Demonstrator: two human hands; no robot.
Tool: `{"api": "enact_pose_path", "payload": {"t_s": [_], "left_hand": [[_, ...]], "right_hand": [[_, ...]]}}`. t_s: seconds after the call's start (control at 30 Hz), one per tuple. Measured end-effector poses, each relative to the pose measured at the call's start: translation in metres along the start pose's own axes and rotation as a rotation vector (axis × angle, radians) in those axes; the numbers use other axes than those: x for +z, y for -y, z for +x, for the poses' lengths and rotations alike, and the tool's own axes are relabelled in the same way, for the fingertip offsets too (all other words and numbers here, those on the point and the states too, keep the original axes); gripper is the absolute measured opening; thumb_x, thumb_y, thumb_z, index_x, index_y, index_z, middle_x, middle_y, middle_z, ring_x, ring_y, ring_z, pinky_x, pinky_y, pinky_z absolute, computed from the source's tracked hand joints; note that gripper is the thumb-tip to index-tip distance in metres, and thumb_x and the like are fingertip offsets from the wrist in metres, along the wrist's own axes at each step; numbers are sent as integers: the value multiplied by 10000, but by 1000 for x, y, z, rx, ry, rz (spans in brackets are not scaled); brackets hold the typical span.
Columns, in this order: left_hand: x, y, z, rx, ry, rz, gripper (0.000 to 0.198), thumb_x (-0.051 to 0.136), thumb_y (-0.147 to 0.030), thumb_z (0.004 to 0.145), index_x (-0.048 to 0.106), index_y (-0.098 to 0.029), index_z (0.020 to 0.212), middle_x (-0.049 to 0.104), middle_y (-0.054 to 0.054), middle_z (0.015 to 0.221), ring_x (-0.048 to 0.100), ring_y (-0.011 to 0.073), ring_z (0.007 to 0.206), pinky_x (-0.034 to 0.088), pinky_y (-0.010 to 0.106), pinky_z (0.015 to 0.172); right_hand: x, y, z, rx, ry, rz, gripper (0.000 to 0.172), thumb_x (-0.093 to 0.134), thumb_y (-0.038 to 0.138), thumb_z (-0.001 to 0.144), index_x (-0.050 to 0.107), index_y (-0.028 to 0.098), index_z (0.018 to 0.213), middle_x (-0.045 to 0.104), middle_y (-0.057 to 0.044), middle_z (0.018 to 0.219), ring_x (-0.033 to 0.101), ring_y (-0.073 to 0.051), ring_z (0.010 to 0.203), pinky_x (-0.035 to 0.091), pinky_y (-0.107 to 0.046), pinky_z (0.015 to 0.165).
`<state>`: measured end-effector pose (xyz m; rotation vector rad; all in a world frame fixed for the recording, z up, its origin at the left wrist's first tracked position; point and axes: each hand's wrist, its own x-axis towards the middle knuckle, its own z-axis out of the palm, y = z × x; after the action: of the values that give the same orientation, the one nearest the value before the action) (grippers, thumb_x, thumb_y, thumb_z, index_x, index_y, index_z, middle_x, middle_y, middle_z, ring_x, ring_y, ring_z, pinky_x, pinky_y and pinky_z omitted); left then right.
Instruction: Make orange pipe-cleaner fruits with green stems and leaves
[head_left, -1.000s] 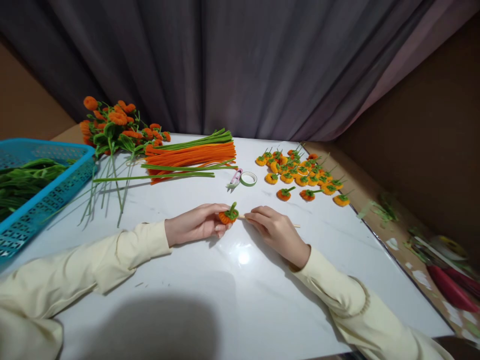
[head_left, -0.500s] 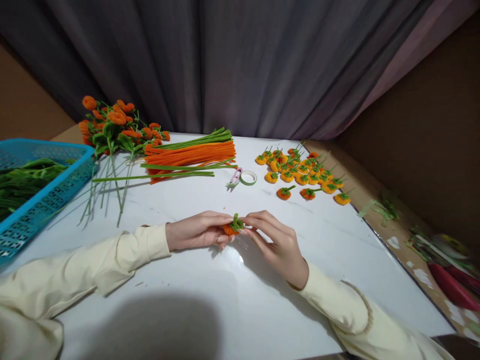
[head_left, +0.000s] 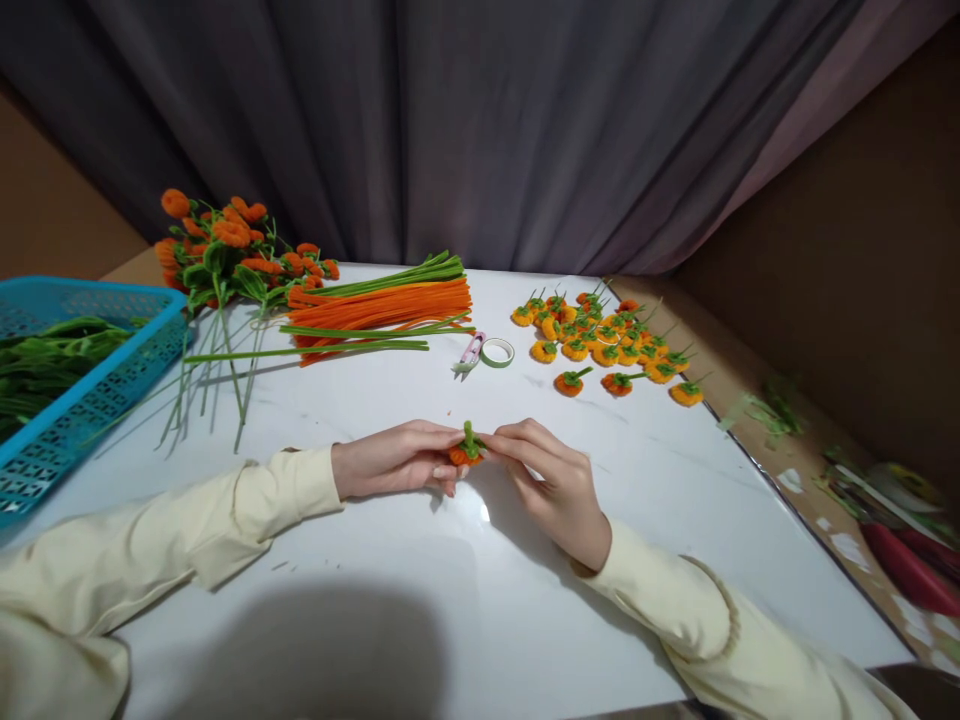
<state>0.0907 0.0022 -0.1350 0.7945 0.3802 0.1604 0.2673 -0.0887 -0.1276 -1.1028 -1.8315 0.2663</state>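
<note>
Between my two hands, just above the white table, is a small orange pipe-cleaner pumpkin (head_left: 466, 455) with a green stem standing up. My left hand (head_left: 401, 460) pinches it from the left, thumb on top and fingers beneath. From the right, my right hand (head_left: 551, 480) closes its fingertips on the green top. Beyond the hands lie small scissors (head_left: 470, 353) with pink handles and a roll of green tape (head_left: 497, 352). Two similar orange pieces, a nearer one (head_left: 573, 382) and another (head_left: 621, 383), rest to the right.
Several finished yellow and orange pieces (head_left: 607, 354) cluster at the back right. Orange pipe cleaners (head_left: 382, 312) and green ones lie at the back centre. Orange flowers (head_left: 232, 233) with long stems are at back left, beside a blue basket (head_left: 90, 405) of green leaves. Scraps litter the right edge.
My right fingers have drawn slightly closer together at the green top, and the stem stands a little more upright. The left hand keeps its pinch.
</note>
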Motion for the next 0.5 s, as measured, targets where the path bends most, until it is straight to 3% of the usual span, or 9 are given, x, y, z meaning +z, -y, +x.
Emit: {"api": "enact_pose_path", "payload": {"t_s": [0.13,0.5], "left_hand": [[-2,1,1,-28,7,-43,212,626,-286,817,654,-75,818,524,28,713,377,59,541,487,256,655],[-12,1,2,-152,119,-90,237,618,-248,810,653,-38,915,471,-23,597,312,41,467,495,274,676]], "right_hand": [[0,-5,1,-59,-1,70,275,478,43,859,658,177,1017,644,-81,846,576,-152,760,505,-289,665],[-2,-14,5,63,64,328,214,563,64,824,707,191,918,667,-63,803,612,-143,740,504,-259,655]]}}
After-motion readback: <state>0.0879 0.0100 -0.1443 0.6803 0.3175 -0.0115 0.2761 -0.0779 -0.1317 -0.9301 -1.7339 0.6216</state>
